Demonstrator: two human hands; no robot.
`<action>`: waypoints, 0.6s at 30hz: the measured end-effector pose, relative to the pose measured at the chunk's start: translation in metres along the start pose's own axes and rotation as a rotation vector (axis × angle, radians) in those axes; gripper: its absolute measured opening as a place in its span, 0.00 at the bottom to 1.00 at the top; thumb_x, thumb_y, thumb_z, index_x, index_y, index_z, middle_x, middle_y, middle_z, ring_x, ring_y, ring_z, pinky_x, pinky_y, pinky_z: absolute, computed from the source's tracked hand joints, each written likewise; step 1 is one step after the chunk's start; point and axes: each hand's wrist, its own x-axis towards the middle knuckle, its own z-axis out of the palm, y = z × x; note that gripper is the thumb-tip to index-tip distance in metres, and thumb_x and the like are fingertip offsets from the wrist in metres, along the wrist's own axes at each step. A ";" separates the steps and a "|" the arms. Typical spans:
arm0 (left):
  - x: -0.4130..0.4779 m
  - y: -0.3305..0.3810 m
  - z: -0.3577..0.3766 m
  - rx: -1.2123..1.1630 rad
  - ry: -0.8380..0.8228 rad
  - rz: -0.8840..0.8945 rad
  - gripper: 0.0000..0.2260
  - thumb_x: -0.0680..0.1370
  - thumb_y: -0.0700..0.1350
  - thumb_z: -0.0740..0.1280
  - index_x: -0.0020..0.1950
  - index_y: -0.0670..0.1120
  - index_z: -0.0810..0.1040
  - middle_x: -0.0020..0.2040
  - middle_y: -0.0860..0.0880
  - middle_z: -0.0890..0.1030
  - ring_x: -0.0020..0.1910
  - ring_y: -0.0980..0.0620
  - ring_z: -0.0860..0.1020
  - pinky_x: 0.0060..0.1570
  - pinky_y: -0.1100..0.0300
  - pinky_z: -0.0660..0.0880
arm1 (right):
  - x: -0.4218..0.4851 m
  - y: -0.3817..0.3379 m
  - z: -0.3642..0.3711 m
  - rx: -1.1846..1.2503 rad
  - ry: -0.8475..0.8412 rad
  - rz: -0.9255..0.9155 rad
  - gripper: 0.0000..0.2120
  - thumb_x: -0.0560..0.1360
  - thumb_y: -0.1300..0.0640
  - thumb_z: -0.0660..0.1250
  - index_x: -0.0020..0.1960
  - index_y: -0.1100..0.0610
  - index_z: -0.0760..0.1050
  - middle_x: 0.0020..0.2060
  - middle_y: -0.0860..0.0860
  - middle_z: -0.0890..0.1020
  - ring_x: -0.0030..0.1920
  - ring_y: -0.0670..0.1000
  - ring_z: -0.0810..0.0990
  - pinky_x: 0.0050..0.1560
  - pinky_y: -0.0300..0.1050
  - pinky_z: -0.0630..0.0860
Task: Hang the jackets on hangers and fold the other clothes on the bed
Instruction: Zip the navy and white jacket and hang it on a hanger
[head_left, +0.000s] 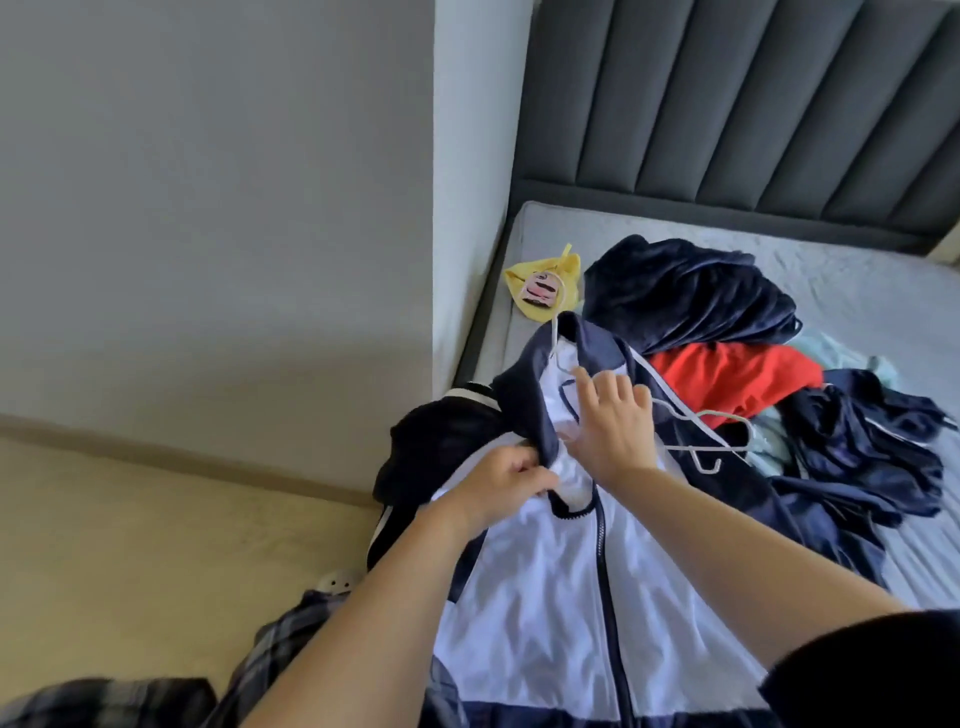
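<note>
Your plaid trousers (291, 649) show at 7 o'clock, soft checked cloth over the matte beige floor (156, 545). Your left hand (501, 480) comes in from 7 o'clock with the forearm bare and knuckles up. Its fingers are curled together and clamped on the navy shoulder fold of the jacket (545, 597).

The jacket lies front-up at 6 o'clock on the near edge of the grey mattress (857, 280). It has smooth white panels, navy trim and a dark toothed zip. Its long axis runs 6 to 12, with the collar pointing to 12 and the hem toward you. A thin white wire hanger (556, 338) pokes its hook out past the collar; its arms seem to sit inside the shoulders, though fabric hides them.

Your right hand (613, 421) reaches from 4 o'clock, palm down, fingers apart and fairly straight, resting on the white lining below the collar.

A crumpled yellow cloth (540, 286) lies at 12 o'clock. At 1 to 3 o'clock are a plush, velvety navy garment (685, 296), a flat red garment (727, 379), a second hanger (696, 431) and a rumpled navy garment (872, 452). The padded, channelled headboard (753, 104) stands behind.
</note>
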 end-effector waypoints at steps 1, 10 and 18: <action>-0.005 0.000 -0.001 0.043 -0.035 -0.005 0.09 0.71 0.42 0.67 0.35 0.37 0.74 0.38 0.51 0.73 0.36 0.55 0.70 0.41 0.61 0.68 | 0.002 -0.007 -0.002 0.020 0.013 -0.004 0.39 0.57 0.44 0.81 0.63 0.61 0.74 0.41 0.57 0.76 0.42 0.59 0.76 0.44 0.54 0.72; -0.042 0.000 -0.054 0.746 0.954 0.574 0.14 0.74 0.52 0.65 0.47 0.42 0.78 0.48 0.45 0.77 0.50 0.46 0.73 0.52 0.53 0.70 | 0.022 -0.023 -0.017 0.205 0.317 0.014 0.39 0.58 0.47 0.79 0.64 0.57 0.68 0.43 0.54 0.74 0.44 0.57 0.72 0.48 0.53 0.67; -0.052 -0.015 -0.067 0.678 0.848 0.187 0.09 0.80 0.45 0.63 0.47 0.40 0.76 0.37 0.39 0.79 0.36 0.36 0.76 0.35 0.55 0.64 | 0.013 -0.053 -0.025 0.046 0.238 -0.398 0.47 0.56 0.45 0.81 0.69 0.57 0.65 0.57 0.61 0.76 0.61 0.62 0.74 0.64 0.67 0.65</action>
